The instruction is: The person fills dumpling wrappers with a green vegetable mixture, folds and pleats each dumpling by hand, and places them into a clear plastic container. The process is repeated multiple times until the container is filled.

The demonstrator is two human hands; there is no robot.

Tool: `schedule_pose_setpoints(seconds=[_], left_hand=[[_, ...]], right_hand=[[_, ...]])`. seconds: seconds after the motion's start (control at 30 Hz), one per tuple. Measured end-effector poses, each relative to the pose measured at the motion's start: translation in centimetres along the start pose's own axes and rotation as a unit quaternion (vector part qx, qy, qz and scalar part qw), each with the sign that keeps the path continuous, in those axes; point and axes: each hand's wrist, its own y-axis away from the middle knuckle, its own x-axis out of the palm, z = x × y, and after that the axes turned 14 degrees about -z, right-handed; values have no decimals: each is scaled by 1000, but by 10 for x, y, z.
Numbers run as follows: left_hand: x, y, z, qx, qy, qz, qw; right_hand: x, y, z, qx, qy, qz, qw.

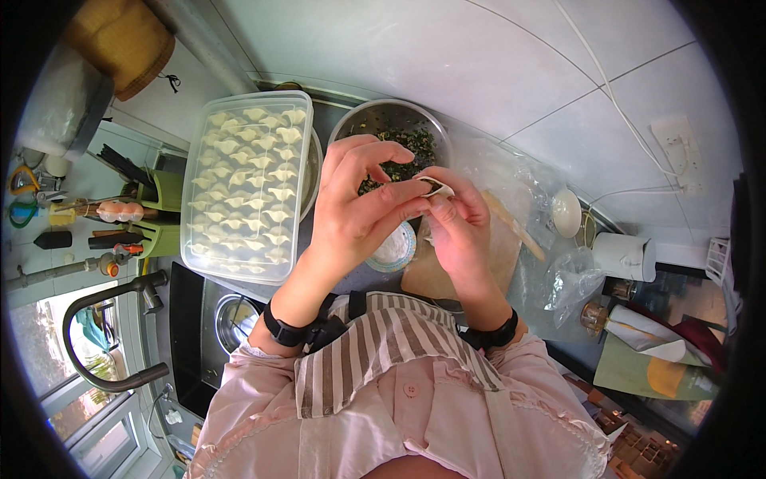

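Observation:
Between my two hands is a dumpling wrapper [443, 189], folded partway around dark green filling. My right hand [458, 224] cradles it from the right with thumb and fingers. The thumb and index finger of my left hand [353, 203] press at its left edge, while the other fingers are raised. Behind my hands stands a metal bowl [441, 127] with chopped green filling [410, 139]. Partly hidden below my left hand, a small patterned dish [412, 254] holds white powder. To the left, rows of shaped dumplings [238, 177] show in a translucent plastic container [194, 254].
A wooden board [425, 281] and a rolling pin [517, 227] lie at right, near clear plastic sheeting [508, 167] and a white bowl [567, 212]. The dark sink [188, 335], with a metal basin [222, 335] and a black faucet [75, 347], is at left. Tiled wall [431, 54] rises behind.

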Motion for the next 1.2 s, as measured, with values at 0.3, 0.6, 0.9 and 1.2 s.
schedule_pose_setpoints(seconds=[0.3, 0.6, 0.9, 1.2], left_hand=[[-8, 0, -4, -36, 32, -7, 999], [-11, -1, -8, -33, -6, -6, 999], [-10, -2, -4, 5, -22, -10, 1000], [-14, -7, -8, 14, -34, 20, 999]], right_hand=[[-1, 1, 0, 4, -14, 16, 1000], [3, 1, 0, 0, -1, 18, 1000], [7, 0, 2, -3, 14, 14, 1000], [6, -1, 2, -29, 37, 37, 998]])
